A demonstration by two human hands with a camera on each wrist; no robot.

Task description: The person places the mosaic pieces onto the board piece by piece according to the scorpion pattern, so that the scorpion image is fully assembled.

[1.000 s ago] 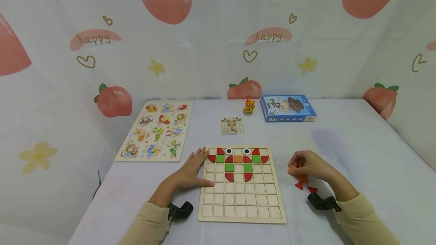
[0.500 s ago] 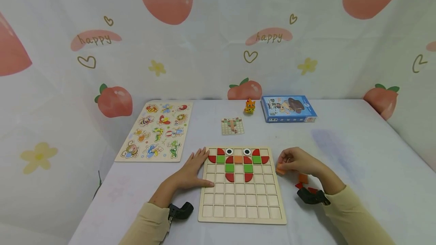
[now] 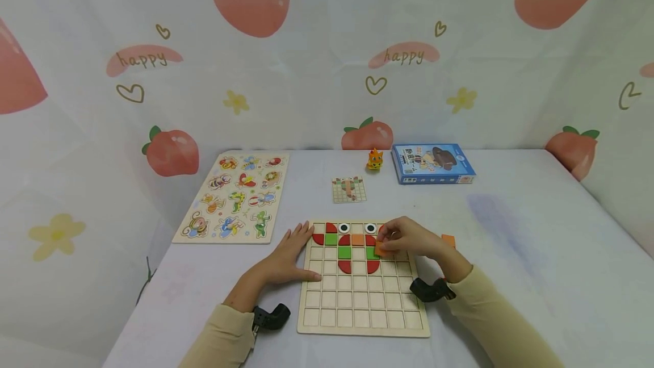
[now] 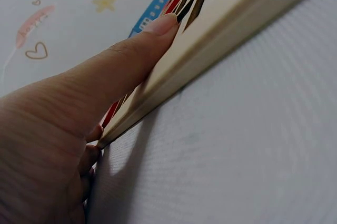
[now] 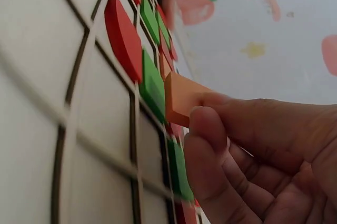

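Observation:
A wooden grid board (image 3: 360, 300) lies in front of me with red quarter-round, green square, orange and eye tiles in its upper rows. My left hand (image 3: 284, 259) rests on the board's left edge, fingers spread toward the top corner. In the left wrist view its thumb (image 4: 121, 63) lies over the rim. My right hand (image 3: 409, 237) pinches an orange square tile (image 5: 181, 98) between thumb and fingers, above the board's upper right part, close to a green tile (image 5: 152, 90). That hand hides some of the tiles there.
Another orange tile (image 3: 448, 240) lies right of the board, partly behind the right wrist. A small pattern card (image 3: 349, 189) lies beyond the board. Further back are an orange toy figure (image 3: 374, 159) and a blue box (image 3: 433, 163). A picture puzzle board (image 3: 232, 197) is at left.
My right hand has carried the orange tile leftward from the loose pieces at the right to over the board. The left hand has stayed in place.

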